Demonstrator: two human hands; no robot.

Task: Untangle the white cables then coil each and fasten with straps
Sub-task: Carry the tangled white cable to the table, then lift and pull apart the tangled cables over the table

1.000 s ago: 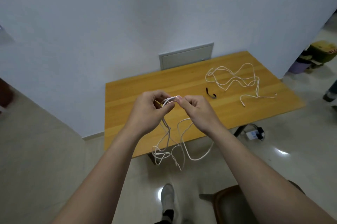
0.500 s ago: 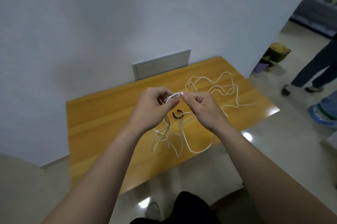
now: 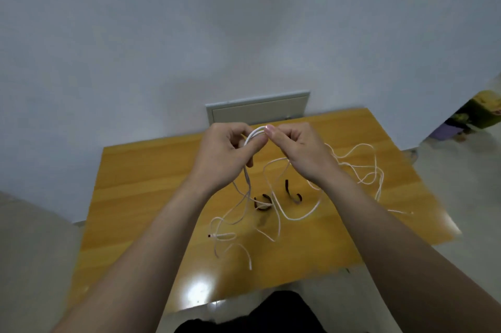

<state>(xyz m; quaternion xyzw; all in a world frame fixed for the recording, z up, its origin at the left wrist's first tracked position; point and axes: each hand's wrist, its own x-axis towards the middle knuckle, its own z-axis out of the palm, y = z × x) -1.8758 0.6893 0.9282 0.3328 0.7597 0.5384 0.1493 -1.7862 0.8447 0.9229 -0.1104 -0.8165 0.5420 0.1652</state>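
1. The fingers (image 3: 271,133) of both hands are curled and pinched on a small bundle of loops in a white cable (image 3: 254,134), which is held up between the hands, above the surface (image 3: 151,183).
2. The loops are gripped from one side by the left hand (image 3: 225,154) and pinched from the other by the right hand (image 3: 301,151), with its thumb tip laid on top.
3. The rest of this cable is seen hanging below the left hand, and its slack appears to be spread in loose curves on the wooden surface.
4. A black strap (image 3: 263,204) and a second black strap (image 3: 292,193) are seen lying on the surface under the hands, among the hanging strands.
5. A second white cable (image 3: 363,167) is sprawled to the right, partly hidden by the right wrist. Whether the two cables touch cannot be told.
6. The step in hand is judged to be the coiling of the first cable. Few turns are gathered and much slack is left.
7. Next, the slack needs to be drawn up in even turns while the coil is kept pinched; after that a strap can be picked up.
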